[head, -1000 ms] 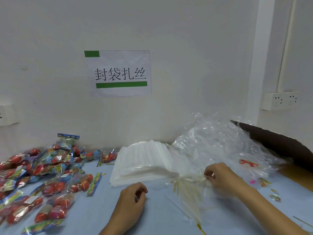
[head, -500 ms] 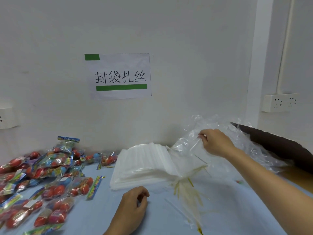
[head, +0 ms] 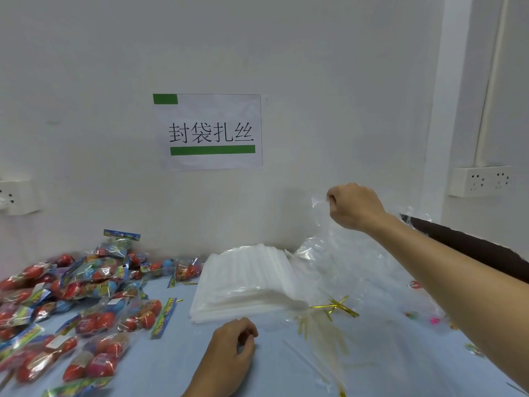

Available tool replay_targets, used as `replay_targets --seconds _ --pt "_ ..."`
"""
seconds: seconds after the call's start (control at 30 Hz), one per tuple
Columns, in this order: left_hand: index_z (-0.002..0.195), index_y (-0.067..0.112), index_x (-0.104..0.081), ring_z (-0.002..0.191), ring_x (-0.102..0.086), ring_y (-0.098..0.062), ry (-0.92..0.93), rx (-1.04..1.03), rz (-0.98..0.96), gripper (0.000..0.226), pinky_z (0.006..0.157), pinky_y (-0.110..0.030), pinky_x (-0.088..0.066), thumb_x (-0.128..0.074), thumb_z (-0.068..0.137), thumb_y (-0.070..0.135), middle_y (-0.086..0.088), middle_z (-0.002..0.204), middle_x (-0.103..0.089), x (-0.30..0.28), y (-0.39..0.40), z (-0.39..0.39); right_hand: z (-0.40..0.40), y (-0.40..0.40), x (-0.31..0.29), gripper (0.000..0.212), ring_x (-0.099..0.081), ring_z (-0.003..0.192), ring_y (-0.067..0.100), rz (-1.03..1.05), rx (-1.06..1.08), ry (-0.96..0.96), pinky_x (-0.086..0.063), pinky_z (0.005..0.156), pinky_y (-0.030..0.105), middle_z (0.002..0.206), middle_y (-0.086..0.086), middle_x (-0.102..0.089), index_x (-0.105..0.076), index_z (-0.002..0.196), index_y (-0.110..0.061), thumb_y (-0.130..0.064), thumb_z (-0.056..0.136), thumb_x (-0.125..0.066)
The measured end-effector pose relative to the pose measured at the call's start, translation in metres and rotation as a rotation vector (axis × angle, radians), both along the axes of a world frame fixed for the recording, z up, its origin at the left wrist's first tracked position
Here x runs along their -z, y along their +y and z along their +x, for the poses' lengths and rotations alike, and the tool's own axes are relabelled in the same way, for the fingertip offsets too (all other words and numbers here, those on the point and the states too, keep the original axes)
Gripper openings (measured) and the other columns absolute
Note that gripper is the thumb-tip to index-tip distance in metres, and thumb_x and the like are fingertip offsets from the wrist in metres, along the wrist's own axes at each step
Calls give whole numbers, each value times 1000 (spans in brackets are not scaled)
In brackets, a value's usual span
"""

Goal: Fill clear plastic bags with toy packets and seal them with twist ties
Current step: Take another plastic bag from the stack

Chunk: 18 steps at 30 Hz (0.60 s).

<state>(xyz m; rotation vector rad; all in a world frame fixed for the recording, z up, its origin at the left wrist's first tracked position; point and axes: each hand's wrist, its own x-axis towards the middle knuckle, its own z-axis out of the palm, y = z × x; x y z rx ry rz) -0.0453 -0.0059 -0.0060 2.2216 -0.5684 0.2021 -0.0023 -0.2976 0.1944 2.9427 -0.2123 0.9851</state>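
Observation:
My right hand (head: 353,206) is raised above the table's right side and grips the top edge of a clear plastic bag (head: 340,247), which hangs down to the table. Near the front, my left hand (head: 229,353) rests on the blue table (head: 171,368) with its fingers loosely curled and nothing in them. A stack of flat white bags (head: 246,282) lies in the middle. Toy packets (head: 71,299) with red and blue balls are heaped on the left. Gold twist ties (head: 336,306) lie scattered right of the stack.
A printed sign (head: 210,131) hangs on the white wall behind. Sockets sit on the wall at right (head: 481,181) and at far left (head: 17,197). A dark cardboard edge (head: 472,245) runs along the right. Small coloured bits (head: 423,318) lie on the table's right side.
My right hand has lifted from the table up and back, pulling the clear bag's edge high above the pile. The gold ties now lie uncovered. My left hand has stayed put.

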Motion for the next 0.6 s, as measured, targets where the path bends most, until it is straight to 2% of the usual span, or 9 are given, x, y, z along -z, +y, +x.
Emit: replay_targets --seconds 0.13,0.27,0.33,0.4,0.47,0.53,0.6 --pt "85 24 -64 68 -52 0 3 9 -15 20 68 -13 -43 -55 93 9 4 83 -64 0 -1 0 4 5 -7 30 -61 91 36 110 -17 -44 -42 70 34 102 10 -68 -66 108 -15 -11 93 -40" --pt "84 25 -63 65 -53 -3 33 -22 -110 22 63 -15 -44 -55 94 7 2 82 -65 0 0 2 5 13 -1 29 -65 89 32 502 -197 -173 -54 81 42 92 6 -74 -67 100 -12 -18 101 -38" --pt "86 24 -63 68 -58 -5 58 -61 -199 22 65 -19 -48 -55 95 6 -1 83 -67 -1 -1 2 2 26 9 28 -69 83 29 702 -335 -202 -56 82 44 85 5 -75 -68 98 -12 -17 104 -41" --pt "90 24 -63 70 -64 -10 81 -110 -298 21 67 -27 -54 -55 96 5 -3 84 -68 -3 -2 3 -4 43 27 27 -72 83 25 819 -426 -222 -57 83 46 86 6 -75 -69 99 -13 -14 104 -43" --pt "95 20 -64 73 -69 -16 129 -154 -466 18 67 -37 -58 -55 97 5 -7 86 -70 -7 -2 5 -10 62 52 27 -73 86 20 813 -472 -244 -56 82 36 89 4 -75 -69 100 -13 -9 104 -43" --pt "102 14 -63 82 -72 -23 212 -170 -661 11 69 -38 -60 -55 99 8 -11 94 -72 -11 0 7 -20 85 78 26 -72 89 9 754 -513 -257 -51 75 19 88 -4 -73 -68 99 -13 -7 103 -43" --pt "108 9 -63 94 -71 -27 344 -152 -872 14 74 -37 -57 -53 101 14 -13 103 -72 -17 3 9 -29 109 103 24 -70 89 1 710 -577 -229 -49 74 15 87 -9 -72 -67 100 -15 -8 103 -44"
